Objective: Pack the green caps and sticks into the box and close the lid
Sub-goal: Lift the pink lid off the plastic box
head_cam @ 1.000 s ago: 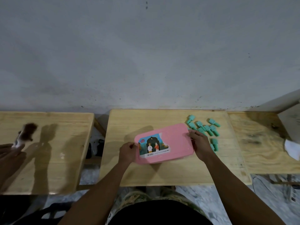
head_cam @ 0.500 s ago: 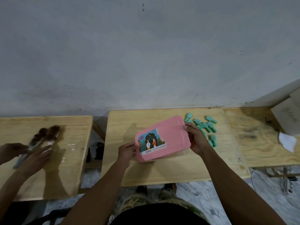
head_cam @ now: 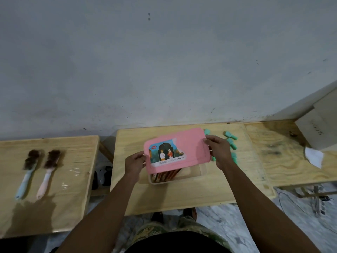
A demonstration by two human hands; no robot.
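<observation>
A pink lid (head_cam: 189, 148) with a picture label is lifted and tilted above a clear plastic box (head_cam: 202, 173) on the middle wooden table (head_cam: 182, 196). My left hand (head_cam: 135, 165) grips the lid's left edge. My right hand (head_cam: 219, 152) grips its right edge. Under the lid's near edge, brown-orange sticks (head_cam: 167, 176) lie in the box's left part. Several green caps (head_cam: 231, 141) lie loose on the table to the right, partly hidden behind my right hand.
Two brushes (head_cam: 39, 170) with dark bristles lie on the left table (head_cam: 73, 198). A third table (head_cam: 291, 161) to the right bears a white board (head_cam: 321, 121) and a scrap of white paper (head_cam: 314, 158). Cables (head_cam: 317, 201) lie on the floor below.
Both hands have raised the pink lid off the box and tilted it, which uncovers the box and the sticks. Another person's hands have left the left table; two brushes lie there.
</observation>
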